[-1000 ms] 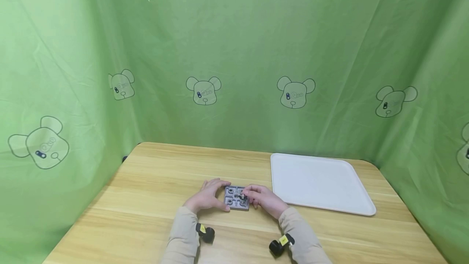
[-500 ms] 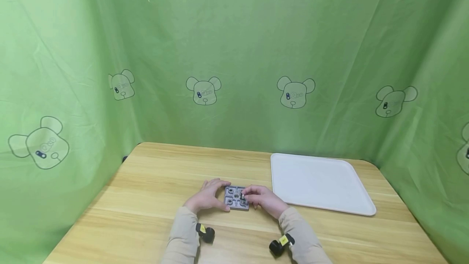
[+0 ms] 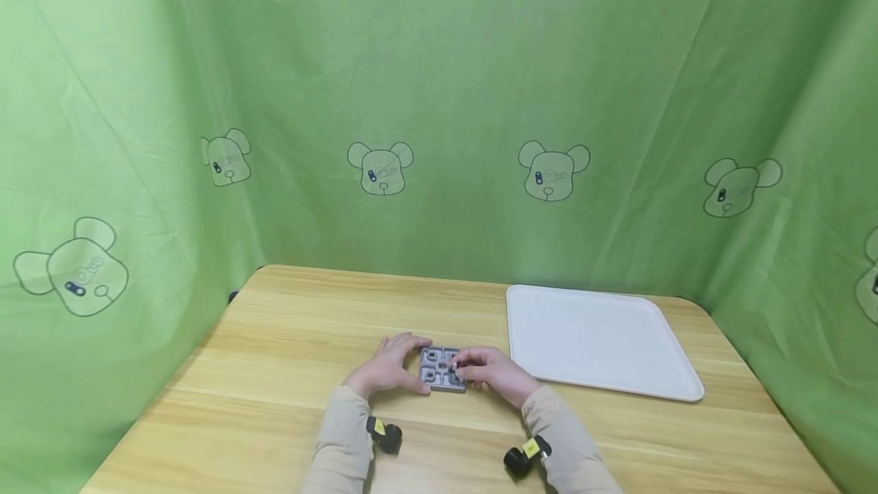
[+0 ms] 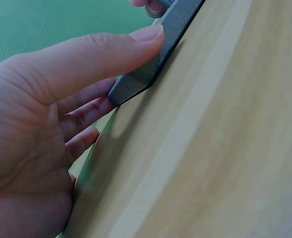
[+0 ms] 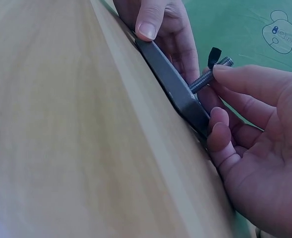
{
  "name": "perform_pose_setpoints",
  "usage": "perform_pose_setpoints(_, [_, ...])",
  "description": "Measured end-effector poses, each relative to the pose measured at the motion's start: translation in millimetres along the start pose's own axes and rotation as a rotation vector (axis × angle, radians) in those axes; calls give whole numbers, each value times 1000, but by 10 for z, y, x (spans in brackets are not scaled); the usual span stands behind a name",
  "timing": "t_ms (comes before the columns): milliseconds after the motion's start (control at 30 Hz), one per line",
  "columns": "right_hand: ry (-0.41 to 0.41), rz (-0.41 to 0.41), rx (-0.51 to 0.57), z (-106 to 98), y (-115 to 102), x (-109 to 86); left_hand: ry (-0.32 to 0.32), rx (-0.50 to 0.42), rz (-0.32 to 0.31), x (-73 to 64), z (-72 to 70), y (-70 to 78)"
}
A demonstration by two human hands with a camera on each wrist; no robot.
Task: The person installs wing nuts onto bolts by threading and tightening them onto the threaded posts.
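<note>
A square grey plate [image 3: 430,367] with raised round fittings and grooves lies flat on the table. My left hand [image 3: 391,369] holds it from the left, thumb at the near edge [image 4: 141,74] and fingers at the far side. From the plate's right part rises a threaded stud [image 5: 201,82]. Near its top sits a dark wing nut [image 5: 214,55], one wing sticking up. My right hand [image 3: 499,376] pinches the wing nut between thumb and index finger; its lower fingers curl close to the plate's edge. In the head view these fingers hide most of the stud.
A white tray [image 3: 597,341] lies at the back right of the wooden table [image 3: 288,402], just beyond my right hand. Green curtains [image 3: 453,97] with bear heads close off the back and sides. A black camera [image 3: 389,438] is strapped to each sleeve.
My right thumb and fingertips have shifted and turned slightly around the wing nut, covering more of it. The left hand and the plate have stayed in place.
</note>
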State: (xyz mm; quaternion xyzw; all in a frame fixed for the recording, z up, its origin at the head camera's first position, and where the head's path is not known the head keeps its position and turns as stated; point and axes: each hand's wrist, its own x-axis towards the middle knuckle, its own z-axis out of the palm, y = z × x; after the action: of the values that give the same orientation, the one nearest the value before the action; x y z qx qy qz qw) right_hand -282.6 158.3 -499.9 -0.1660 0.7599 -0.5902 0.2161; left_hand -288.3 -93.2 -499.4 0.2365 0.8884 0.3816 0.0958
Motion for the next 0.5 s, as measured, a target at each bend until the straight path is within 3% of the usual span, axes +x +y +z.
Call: perform_pose_setpoints(500, [62, 22, -31, 43, -30, 20, 7, -14, -1, -3, -7, 18])
